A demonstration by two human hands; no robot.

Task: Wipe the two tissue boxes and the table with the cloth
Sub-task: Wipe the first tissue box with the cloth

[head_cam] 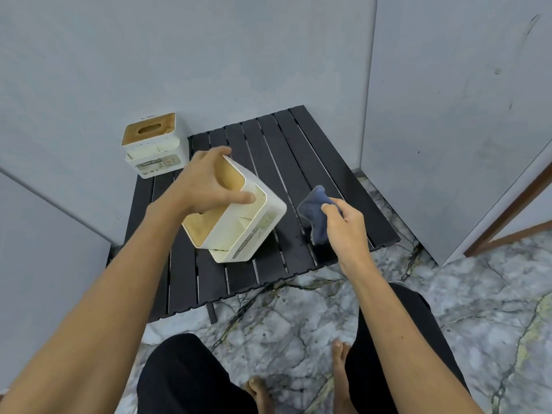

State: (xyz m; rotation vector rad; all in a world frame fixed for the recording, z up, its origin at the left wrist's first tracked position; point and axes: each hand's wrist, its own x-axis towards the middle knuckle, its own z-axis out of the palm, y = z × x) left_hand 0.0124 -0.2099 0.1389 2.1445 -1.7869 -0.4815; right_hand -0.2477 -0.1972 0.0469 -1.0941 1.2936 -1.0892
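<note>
Nearest the camera: bare feet [298,380] and dark trousers [191,375] over a marbled grey floor [466,309] w/ dark and yellowish veins. Both forearms reach fwd from the bottom corners toward a low black slatted bench [277,162]. The right hand [348,225] is over the bench's right part, near its front edge; its fingers [328,207] are curled and the thumb pinches a bunched dark blue cloth [315,213], which sticks up above the thumb and also hangs below the hand toward the slats. Can't tell whether the cloth's lower end touches the bench. The left hand [206,182] is a bit farther in, at bench centre, gripping a white tissue box [242,213] from above: thumb laid along the box's white rim, the other fingers wrapped over the far upper edge, part hidden behind it. That box is tilted, one lower corner toward the bench's front, its wooden lid face turned left and up toward the camera, open side compartments and a printed label on the side facing right. Whether its low corner rests on the slats or is lifted just clear, can't tell. Cloth and held box are near each other but apart. Farther back, at the bench's far left corner, a second tissue box [152,147] stands upright, wooden lid w/ oval slot on top, close against a pale grey wall [209,55]. Right of the bench another grey panel [448,115] stands out, and a brown wooden frame [507,216] slants at the far right.
</note>
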